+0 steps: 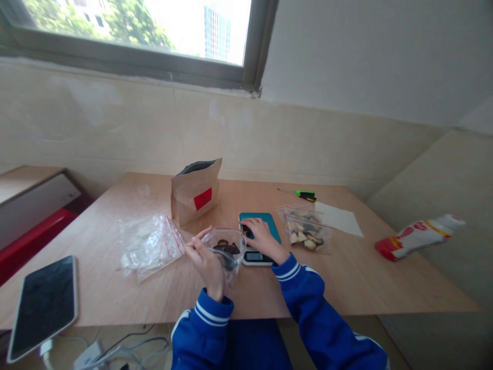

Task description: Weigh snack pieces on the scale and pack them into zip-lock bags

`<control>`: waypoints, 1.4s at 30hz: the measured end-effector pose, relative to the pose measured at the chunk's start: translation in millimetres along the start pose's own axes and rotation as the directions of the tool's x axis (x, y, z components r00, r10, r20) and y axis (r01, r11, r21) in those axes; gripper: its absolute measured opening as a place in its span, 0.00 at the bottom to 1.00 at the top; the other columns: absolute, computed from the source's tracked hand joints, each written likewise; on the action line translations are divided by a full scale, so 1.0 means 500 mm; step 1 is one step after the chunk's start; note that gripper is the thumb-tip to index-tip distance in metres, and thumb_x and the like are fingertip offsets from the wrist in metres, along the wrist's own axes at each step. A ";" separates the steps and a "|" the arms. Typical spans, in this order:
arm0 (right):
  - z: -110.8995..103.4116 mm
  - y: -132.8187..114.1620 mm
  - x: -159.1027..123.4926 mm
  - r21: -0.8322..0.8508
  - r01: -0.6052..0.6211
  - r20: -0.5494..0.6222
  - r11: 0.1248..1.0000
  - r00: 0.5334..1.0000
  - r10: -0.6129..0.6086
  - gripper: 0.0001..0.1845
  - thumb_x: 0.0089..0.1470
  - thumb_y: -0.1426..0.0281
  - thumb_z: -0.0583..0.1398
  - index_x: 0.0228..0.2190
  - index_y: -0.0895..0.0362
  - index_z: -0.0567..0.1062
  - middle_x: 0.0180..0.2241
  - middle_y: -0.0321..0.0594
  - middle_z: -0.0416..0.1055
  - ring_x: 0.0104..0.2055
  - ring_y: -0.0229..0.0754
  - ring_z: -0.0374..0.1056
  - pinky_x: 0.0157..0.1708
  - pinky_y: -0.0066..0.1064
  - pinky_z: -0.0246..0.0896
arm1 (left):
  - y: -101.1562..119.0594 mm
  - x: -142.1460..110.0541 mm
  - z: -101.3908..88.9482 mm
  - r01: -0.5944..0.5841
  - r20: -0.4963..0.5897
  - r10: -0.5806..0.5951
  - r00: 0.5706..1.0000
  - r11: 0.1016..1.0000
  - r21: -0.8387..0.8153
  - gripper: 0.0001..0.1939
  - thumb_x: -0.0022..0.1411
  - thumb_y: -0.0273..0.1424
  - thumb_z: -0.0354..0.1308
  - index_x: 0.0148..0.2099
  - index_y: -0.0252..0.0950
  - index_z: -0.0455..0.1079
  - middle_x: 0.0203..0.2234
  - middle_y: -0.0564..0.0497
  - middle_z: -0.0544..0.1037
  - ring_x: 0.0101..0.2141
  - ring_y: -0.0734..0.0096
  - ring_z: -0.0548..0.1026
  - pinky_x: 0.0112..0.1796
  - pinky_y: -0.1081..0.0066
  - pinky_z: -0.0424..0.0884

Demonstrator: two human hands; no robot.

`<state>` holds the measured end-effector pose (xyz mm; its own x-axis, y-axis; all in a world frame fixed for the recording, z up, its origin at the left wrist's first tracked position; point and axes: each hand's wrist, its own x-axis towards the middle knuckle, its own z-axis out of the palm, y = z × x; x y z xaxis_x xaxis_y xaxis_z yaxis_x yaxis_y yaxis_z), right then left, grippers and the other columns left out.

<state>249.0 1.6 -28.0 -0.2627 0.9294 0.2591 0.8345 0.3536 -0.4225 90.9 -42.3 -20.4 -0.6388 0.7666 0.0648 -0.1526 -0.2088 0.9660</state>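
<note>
Well, the left hand (208, 261) pinches the rim of a clear zip bag (239, 245), dark brown pieces (228, 248) inside, at about eight o'clock from the blue digital scale (273, 230). The right hand (262, 238) is half-curled over the scale by a dark piece (247, 232); I can't tell if it grips. A kraft pouch (192, 198) stands at ten o'clock on the worktop (327, 288).

Daylight from the far-left window (154, 31) is blown white; glints speckle the plastic bags (148, 244) at left; the right hand (262, 237) looks soft; wide-angle distortion stretches the right-side bottle (419, 237).
</note>
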 end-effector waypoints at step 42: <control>-0.026 -0.176 -0.183 0.793 -0.033 -0.227 0.608 0.910 0.346 0.24 0.61 0.55 0.49 0.55 0.52 0.65 0.56 0.44 0.66 0.58 0.47 0.62 0.57 0.44 0.58 | 0.076 -0.037 -0.063 -0.070 0.505 0.041 0.862 0.997 0.039 0.17 0.60 0.45 0.54 0.38 0.37 0.73 0.28 0.51 0.77 0.30 0.69 0.74 0.32 0.72 0.70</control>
<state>205.9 -115.8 -3.1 0.1595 0.9444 0.2874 0.1325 0.2680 -0.9543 73.2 -83.7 7.0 -0.1760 0.9591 0.2217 -0.0780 -0.2381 0.9681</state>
